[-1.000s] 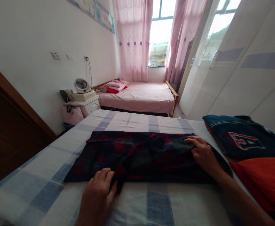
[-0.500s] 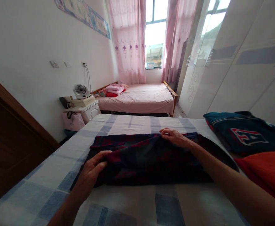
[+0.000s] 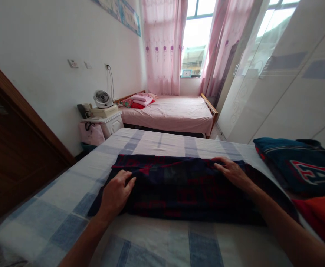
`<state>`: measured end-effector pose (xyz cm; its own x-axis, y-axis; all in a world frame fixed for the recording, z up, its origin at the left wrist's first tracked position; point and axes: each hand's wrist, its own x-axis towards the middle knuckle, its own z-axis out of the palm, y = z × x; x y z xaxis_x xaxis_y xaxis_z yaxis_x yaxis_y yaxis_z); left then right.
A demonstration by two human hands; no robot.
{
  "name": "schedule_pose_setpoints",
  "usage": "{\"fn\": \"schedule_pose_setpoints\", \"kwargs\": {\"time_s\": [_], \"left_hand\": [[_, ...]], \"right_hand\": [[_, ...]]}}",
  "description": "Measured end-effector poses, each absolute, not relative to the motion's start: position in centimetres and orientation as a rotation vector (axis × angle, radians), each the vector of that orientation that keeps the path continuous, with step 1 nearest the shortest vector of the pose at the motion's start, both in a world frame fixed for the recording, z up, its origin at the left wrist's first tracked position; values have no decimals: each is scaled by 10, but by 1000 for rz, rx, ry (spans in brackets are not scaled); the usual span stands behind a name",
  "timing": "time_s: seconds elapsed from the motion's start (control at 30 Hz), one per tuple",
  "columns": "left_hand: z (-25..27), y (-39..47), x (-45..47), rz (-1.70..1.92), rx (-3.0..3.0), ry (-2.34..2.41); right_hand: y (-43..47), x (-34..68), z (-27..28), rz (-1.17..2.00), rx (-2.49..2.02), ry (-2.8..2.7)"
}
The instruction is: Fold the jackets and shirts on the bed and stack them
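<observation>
A dark navy garment with red patterning [image 3: 173, 189] lies folded into a long strip across the checked bed. My left hand [image 3: 117, 193] rests on its left end, thumb and fingers apart. Near the far edge, towards the right end, my right hand [image 3: 233, 173] lies on the cloth with its fingers stretched out. Part of the garment's right end is hidden under my right forearm. I cannot make out what kind of garment it is.
A folded teal garment with a letter A [image 3: 312, 167] and an orange-red cloth [image 3: 322, 215] lie at the right. Beyond the blue-and-white bedsheet [image 3: 162, 139] stand a pink bed [image 3: 176, 111] and a bedside cabinet with a fan [image 3: 102, 97]. A wardrobe [image 3: 285, 100] lines the right.
My right hand has slid to the right along the garment's far edge. My left hand's thumb and fingers have come apart on the cloth. The view has turned slightly left.
</observation>
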<state>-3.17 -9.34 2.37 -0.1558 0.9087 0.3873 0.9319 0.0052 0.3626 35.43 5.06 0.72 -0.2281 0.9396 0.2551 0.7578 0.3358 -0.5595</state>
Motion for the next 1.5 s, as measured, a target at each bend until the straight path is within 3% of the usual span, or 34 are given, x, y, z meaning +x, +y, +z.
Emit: {"fn": "schedule_pose_setpoints", "kwargs": {"time_s": [0.13,0.3,0.43,0.5,0.63,0.7,0.83,1.0,1.13,1.3,1.5], "left_hand": [[31,-100,-38,-1330,-2164,-1971],[28,-109,-43,-1444,-2058,-2631],[27,-102,-35,-1646,-2008,-2862],[29,-97,-30,-1928,-1977,-2819],[31,-93,-25,-2821,-1402,-2612],[31,-92,-26,-2934,-1354,-2728],[35,-89,-30,-2753,-1716,-3041],[41,-79,-38,-2696,-1429,-2922],[32,-81,-42,-2318,-1765,-3109],[16,-89,-45,-2263,-2003,-2956],[4,-87,-57,-1402,-1884,-2753]], "right_hand": [[44,364,1,382,-1492,-2008],[43,356,7,389,-1470,-2029],[51,332,11,458,-1372,-2080],[57,318,9,477,-1297,-2109],[70,299,-2,501,-1217,-2154],[75,294,-6,509,-1211,-2155],[81,293,-6,519,-1227,-2135],[83,297,-2,479,-1293,-2063],[76,301,-3,464,-1347,-2031],[64,326,1,360,-1399,-1970],[56,400,19,21,-1742,-1731]]}}
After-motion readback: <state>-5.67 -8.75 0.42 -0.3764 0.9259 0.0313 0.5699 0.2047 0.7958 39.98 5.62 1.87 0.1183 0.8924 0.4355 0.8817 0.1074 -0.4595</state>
